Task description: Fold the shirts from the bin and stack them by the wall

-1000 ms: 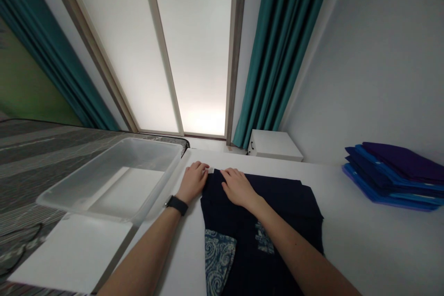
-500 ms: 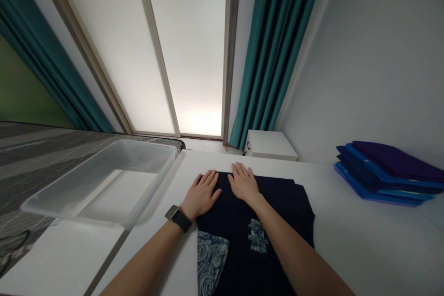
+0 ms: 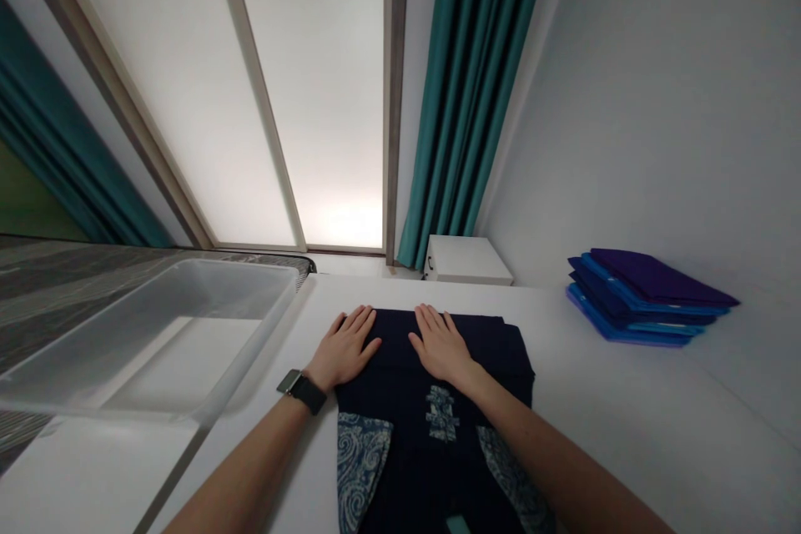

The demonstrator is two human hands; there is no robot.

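A dark navy garment (image 3: 400, 400) lies flat on the white table, its far edge folded straight. Paisley-patterned panels show on both sides, and a small patterned patch sits in the middle. My left hand (image 3: 344, 350), with a black watch (image 3: 302, 390) on its wrist, rests flat on the far left corner of the cloth, fingers stretched. My right hand (image 3: 441, 344) lies flat near the middle of the far edge, fingers extended and thumb apart. Neither hand grips the cloth. My right forearm covers part of the right side of the garment.
A translucent plastic bin (image 3: 206, 413) stands on the left. Folded blue and purple fabrics (image 3: 651, 296) are stacked on the white table (image 3: 626, 425) at the right. Beyond the far edge is a white cabinet (image 3: 469, 259), with a teal curtain (image 3: 463, 100) behind it.
The view has shifted, so the scene sits further left. My right hand has slid a little to the right along the cloth, away from my left hand. Both hands stay flat.
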